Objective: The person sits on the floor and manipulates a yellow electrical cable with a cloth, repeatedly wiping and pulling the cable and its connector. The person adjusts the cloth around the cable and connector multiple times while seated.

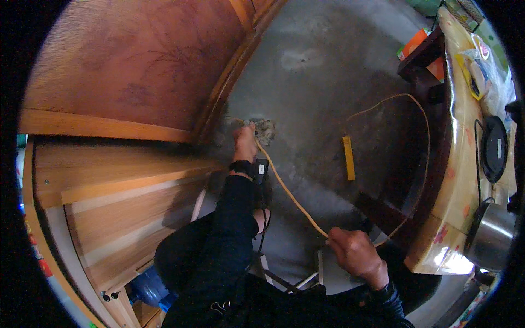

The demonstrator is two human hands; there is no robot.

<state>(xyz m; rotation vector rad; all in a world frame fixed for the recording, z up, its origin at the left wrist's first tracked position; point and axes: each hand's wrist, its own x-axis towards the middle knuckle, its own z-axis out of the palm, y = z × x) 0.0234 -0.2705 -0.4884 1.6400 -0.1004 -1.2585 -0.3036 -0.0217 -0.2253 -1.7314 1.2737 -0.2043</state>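
Left hand (244,143) pinches the thin yellow cord (290,192) at a grey rubble patch (264,129) on the concrete floor (317,71) beside the wooden door frame (229,82). Right hand (355,252) grips the cord's middle. Yellow power strip (348,158) lies loose on the floor, so routing looks partway done.

Up and left of the grip we see a wooden door (136,60) and plank shelves (120,186). To its right stands a table (459,164) bearing a black round lid (494,148) and a steel kettle (492,235). Low on the left lies a blue bottle (147,287).
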